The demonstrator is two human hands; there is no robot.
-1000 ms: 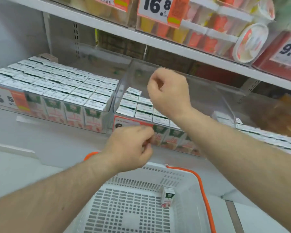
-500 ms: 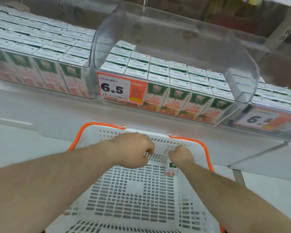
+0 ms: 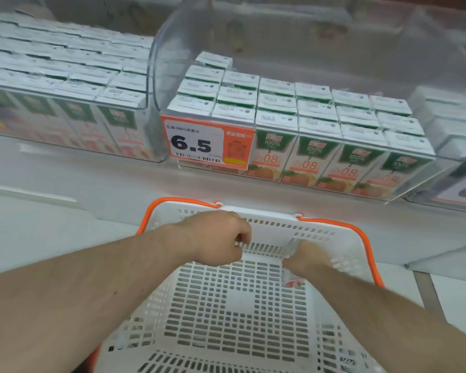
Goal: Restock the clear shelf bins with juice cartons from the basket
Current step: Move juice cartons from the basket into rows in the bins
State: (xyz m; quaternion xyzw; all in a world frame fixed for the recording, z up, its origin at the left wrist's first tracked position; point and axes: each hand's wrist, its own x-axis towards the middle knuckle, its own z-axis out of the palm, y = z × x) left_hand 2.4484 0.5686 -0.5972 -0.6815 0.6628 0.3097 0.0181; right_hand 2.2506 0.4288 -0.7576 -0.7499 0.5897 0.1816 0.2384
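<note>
Price tag [image 3: 195, 143] reads "6.5"; juice cartons [image 3: 311, 154] "100%", "0.8"

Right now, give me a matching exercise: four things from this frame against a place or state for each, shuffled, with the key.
1 right hand
2 left hand
3 price tag
4 basket

a on the middle bin's front
b orange handles
c curled, above the basket's far wall
d down in the basket on the last carton

Pairs: 1-d, 2-c, 3-a, 4-b
</note>
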